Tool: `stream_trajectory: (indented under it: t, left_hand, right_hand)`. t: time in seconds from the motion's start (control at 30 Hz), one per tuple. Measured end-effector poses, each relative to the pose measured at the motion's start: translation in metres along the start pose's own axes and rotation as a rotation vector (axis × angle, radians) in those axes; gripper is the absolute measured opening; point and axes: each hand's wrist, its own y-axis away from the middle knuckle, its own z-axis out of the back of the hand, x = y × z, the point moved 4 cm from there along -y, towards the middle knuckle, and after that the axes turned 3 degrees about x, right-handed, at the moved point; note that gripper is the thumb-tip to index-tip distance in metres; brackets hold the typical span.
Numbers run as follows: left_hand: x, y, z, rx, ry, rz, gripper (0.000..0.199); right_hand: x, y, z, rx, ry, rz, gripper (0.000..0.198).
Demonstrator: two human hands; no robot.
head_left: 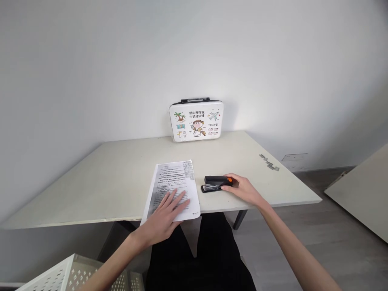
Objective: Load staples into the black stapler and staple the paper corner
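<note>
Printed sheets of paper [172, 178] lie on the table, their lower edge hanging past its front. My left hand [165, 212] rests on them, palm down with the fingers spread. To the right of the paper is a black stapler [216, 182] with an orange patch near its rear end. My right hand [241, 188] grips that rear end, thumb on the near side and fingers on the far side. The stapler's front points left, toward the paper, and a small gap separates the two.
A white case [197, 121] with cartoon prints and a black handle stands against the wall at the back of the table [121, 169]. Several grey strips [269, 162] lie near the table's right edge. A white perforated basket [69, 275] sits below at the left.
</note>
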Motion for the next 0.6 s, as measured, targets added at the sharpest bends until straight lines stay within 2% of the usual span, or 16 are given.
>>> stream_trajectory:
  t: [0.27, 0.5, 0.6]
  left_hand:
    - [-0.036, 0.002, 0.003, -0.036, 0.121, -0.042, 0.064]
    - [-0.052, 0.001, -0.009, -0.020, 0.097, -0.083, 0.070]
    - [-0.057, 0.003, -0.010, 0.001, 0.127, -0.067, 0.066]
  right_hand:
    - [-0.004, 0.000, -0.002, -0.007, 0.019, 0.005, 0.042]
    - [-0.003, -0.001, -0.002, -0.018, 0.059, 0.005, 0.042]
    - [-0.002, 0.001, -0.001, -0.004, 0.076, 0.011, 0.045]
